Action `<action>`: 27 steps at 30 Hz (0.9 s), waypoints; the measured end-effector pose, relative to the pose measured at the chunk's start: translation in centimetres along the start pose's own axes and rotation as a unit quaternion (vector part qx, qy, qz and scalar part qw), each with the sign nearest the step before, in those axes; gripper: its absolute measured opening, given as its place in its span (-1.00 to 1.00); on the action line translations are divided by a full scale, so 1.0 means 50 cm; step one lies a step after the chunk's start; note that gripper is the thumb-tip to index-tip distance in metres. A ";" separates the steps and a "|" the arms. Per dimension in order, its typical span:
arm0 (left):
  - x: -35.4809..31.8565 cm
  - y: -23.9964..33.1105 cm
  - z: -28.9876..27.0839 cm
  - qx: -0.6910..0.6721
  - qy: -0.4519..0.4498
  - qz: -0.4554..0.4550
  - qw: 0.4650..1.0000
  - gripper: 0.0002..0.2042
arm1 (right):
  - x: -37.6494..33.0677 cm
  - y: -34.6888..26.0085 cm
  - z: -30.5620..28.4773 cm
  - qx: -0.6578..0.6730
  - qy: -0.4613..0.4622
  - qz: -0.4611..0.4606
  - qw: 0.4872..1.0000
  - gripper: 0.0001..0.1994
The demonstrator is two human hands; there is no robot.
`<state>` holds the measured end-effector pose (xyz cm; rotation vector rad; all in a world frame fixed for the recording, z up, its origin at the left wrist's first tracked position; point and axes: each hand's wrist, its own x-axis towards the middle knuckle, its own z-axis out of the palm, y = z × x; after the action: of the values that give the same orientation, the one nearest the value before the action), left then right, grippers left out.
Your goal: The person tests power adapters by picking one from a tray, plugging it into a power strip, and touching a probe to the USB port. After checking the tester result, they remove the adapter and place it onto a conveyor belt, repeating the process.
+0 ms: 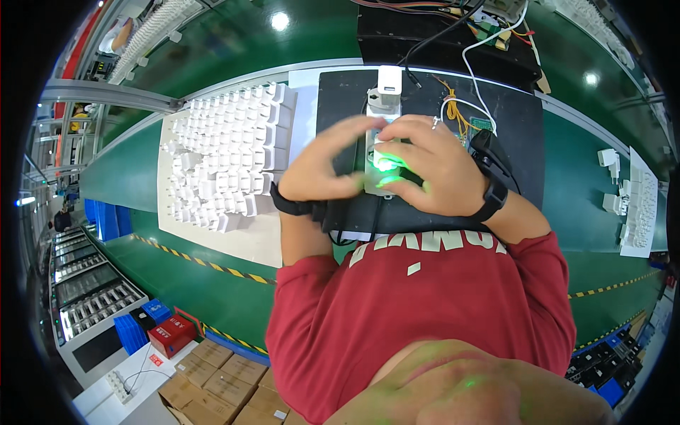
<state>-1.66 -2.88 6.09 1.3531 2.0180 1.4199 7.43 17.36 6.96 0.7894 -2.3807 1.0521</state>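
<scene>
A white power strip [373, 186] stands lengthwise on the black mat [340, 95], with a white charger block [389, 80] at its far end. My right hand [443, 170] bends over the strip from the right. Its thumb and fingers close in around a bright green light [384, 165], and glare hides what lies between the fingertips. From the left, my left hand [322, 163] curves beside the strip, thumb and fingers apart and slightly blurred, with nothing seen in its grasp. Black bands circle both wrists.
Rows of white charger housings [234, 134] cover a pale board [248, 244] on the left. Yellow wires [457, 106], a white cable [473, 71] and a black adapter [489, 150] lie right of the strip. More white chargers [641, 205] sit far right.
</scene>
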 end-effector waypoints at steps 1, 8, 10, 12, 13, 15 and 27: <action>-0.006 0.004 0.011 0.001 -0.017 0.000 1.000 -0.37 | -0.003 0.006 0.013 -0.017 -0.007 -0.001 1.000 -0.65; 0.007 -0.021 0.056 0.081 0.072 0.011 0.994 -0.53 | 0.002 0.023 0.039 -0.093 0.047 -0.107 0.989 -0.79; 0.006 -0.021 0.058 0.070 0.081 0.002 0.994 -0.54 | 0.034 -0.013 0.010 -0.096 0.038 -0.099 0.990 -0.82; 0.004 -0.019 0.062 0.055 0.071 -0.025 0.996 -0.55 | 0.061 -0.059 -0.056 0.032 0.144 -0.110 0.983 -0.87; 0.003 -0.019 0.063 0.047 0.073 -0.022 0.996 -0.55 | 0.075 -0.067 -0.081 0.062 0.176 -0.088 0.979 -0.89; 0.002 -0.022 0.060 0.041 0.072 -0.009 0.997 -0.54 | 0.104 -0.057 -0.115 0.057 0.215 -0.002 0.975 -0.85; -0.007 -0.039 0.032 -0.058 -0.021 -0.019 0.998 -0.16 | 0.086 0.141 0.007 0.142 0.099 0.202 0.964 -0.77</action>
<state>-1.33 -2.40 3.60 1.2786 1.8937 1.4560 -0.40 19.59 5.47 0.2646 -2.2958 1.5824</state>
